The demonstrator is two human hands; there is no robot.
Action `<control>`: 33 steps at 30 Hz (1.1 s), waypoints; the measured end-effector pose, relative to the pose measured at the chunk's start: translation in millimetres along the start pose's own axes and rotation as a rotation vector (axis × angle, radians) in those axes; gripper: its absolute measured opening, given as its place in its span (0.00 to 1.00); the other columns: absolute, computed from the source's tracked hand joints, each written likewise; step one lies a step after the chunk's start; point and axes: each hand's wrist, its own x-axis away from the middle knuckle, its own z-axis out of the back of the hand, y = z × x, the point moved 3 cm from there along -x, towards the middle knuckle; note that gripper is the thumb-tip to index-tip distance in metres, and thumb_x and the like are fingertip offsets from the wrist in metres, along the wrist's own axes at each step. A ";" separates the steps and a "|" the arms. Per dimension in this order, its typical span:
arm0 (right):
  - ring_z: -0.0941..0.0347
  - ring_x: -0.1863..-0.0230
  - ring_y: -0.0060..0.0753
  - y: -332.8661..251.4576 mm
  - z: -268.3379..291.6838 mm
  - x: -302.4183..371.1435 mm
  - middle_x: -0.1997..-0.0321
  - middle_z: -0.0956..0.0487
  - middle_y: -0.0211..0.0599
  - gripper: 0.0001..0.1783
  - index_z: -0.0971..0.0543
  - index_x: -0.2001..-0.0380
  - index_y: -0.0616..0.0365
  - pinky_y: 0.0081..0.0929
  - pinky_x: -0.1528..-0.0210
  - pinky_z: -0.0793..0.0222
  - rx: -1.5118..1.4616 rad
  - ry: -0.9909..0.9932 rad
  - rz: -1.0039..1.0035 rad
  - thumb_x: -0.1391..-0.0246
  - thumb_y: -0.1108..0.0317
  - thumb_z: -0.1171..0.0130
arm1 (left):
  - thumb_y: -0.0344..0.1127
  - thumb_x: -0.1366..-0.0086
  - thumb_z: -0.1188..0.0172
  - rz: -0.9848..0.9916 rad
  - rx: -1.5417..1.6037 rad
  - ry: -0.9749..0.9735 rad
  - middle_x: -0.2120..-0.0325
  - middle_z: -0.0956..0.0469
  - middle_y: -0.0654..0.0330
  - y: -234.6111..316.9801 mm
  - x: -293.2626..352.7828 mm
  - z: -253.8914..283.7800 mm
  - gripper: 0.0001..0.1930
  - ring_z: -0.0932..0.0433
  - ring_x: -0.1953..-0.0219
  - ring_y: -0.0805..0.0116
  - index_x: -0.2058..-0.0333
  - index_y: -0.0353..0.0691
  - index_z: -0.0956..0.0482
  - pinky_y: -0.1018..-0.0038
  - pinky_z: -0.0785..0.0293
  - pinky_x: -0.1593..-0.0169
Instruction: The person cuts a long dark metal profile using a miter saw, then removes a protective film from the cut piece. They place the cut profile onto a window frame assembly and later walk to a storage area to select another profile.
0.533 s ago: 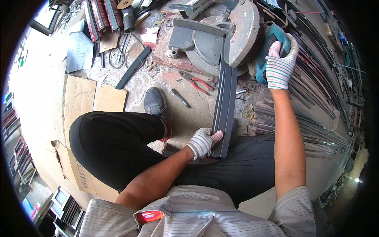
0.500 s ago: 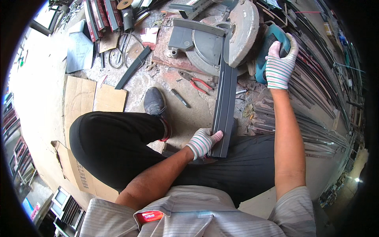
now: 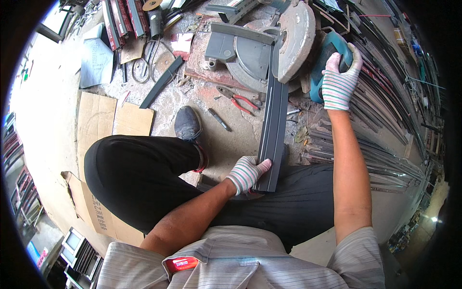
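My left hand (image 3: 245, 175), in a striped knit glove, grips the near end of a long dark grey metal profile (image 3: 272, 130). The profile runs away from me to the miter saw (image 3: 255, 50), where its far end passes beside the round blade guard (image 3: 297, 41). In a matching glove, my right hand (image 3: 342, 79) is wrapped round the teal handle (image 3: 316, 91) of the saw, right of the guard. The guard hides the blade and the place where it meets the profile.
Red-handled pliers (image 3: 244, 104) and a marker pen (image 3: 219, 119) lie on the floor before the saw. A short dark profile (image 3: 162, 83) lies farther left, near flattened cardboard (image 3: 96, 115). Bundles of long strips (image 3: 370, 159) fill the right side. My shoe (image 3: 187, 124) is left of the pen.
Almost nothing differs. My right hand and the saw handle have shifted very slightly; the left hand keeps its hold on the profile.
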 end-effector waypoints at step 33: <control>0.31 0.41 0.40 6.1 -4.8 17.1 0.41 0.30 0.47 0.25 0.35 0.38 0.58 0.38 0.35 0.36 -0.044 0.008 0.048 0.38 0.72 0.44 | 0.43 0.30 0.38 -0.027 -0.069 -0.038 0.69 0.17 0.61 6.1 3.0 1.3 0.19 0.20 0.70 0.75 0.56 0.29 0.18 0.75 0.22 0.66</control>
